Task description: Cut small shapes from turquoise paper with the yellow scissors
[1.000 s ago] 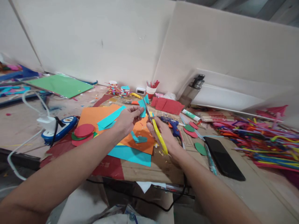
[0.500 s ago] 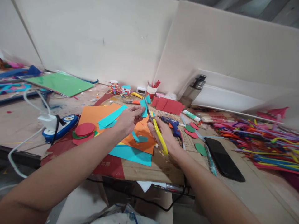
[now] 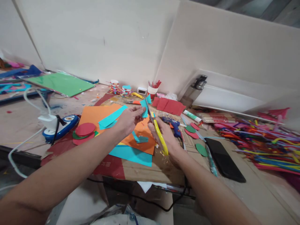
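My left hand (image 3: 131, 118) pinches a small piece of turquoise paper (image 3: 144, 108) between thumb and fingers, above the orange sheet. Yellow-handled scissors (image 3: 159, 134) are in my right hand (image 3: 165, 132), its fingers closed round the handles. The scissor blades point away from me and lie across the paper piece, with some turquoise showing on their far right side. Several small turquoise strips (image 3: 141, 139) rest on the orange sheet (image 3: 93, 113) below my hands. Longer turquoise strips (image 3: 112, 117) lie left of my left hand, and a turquoise sheet (image 3: 133, 155) is nearer to me.
A blue glue gun (image 3: 174, 127) lies right of my right hand, its black cord hanging off the front edge. Red and green paper circles (image 3: 85, 129) sit left, beside a power strip (image 3: 61, 128). A black phone (image 3: 225, 159) and many pipe cleaners (image 3: 264, 143) lie right.
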Tool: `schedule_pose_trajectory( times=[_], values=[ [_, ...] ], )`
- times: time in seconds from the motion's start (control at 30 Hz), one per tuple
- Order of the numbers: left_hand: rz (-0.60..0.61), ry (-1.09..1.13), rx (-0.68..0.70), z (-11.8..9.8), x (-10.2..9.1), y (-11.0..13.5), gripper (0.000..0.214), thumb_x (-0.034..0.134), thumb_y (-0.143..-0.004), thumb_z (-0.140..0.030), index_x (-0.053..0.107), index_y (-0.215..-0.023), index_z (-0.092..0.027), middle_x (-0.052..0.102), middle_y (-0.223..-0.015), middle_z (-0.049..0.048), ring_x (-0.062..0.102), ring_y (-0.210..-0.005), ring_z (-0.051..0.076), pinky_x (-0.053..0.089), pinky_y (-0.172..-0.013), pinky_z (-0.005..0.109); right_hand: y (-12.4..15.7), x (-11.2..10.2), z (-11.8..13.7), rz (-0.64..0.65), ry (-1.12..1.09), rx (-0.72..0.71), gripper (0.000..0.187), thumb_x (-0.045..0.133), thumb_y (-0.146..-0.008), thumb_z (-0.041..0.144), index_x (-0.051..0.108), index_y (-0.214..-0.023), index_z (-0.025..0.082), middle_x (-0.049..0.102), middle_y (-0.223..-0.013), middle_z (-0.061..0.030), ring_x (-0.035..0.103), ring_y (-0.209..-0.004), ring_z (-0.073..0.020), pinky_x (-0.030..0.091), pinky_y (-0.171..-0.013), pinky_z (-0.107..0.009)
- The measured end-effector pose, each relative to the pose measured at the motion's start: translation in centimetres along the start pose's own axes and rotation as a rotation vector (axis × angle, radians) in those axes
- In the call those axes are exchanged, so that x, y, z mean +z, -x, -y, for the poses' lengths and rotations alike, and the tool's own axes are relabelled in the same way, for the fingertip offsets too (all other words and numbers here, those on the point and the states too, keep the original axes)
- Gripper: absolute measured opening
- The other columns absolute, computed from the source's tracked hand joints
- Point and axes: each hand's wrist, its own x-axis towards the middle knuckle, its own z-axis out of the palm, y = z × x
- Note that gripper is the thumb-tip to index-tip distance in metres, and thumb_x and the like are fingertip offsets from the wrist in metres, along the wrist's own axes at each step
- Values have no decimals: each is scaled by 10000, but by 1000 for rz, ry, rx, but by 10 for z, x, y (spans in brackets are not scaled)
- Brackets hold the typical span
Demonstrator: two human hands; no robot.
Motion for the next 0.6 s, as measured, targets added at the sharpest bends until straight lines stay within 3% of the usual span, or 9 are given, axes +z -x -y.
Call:
schedule_pose_trajectory(
  times=[0.6],
  values=[
    [-10,-99,6,-11,2,2,274,849,-574,-289,643,-665,-132,567,-637,-22,516,-572,62,435,-554,199,0,-8,3,22,102,-10,398,468,-862,604,479,-847,206,428,-661,26,389,-574,-110,295,-506,-227]
  ],
)
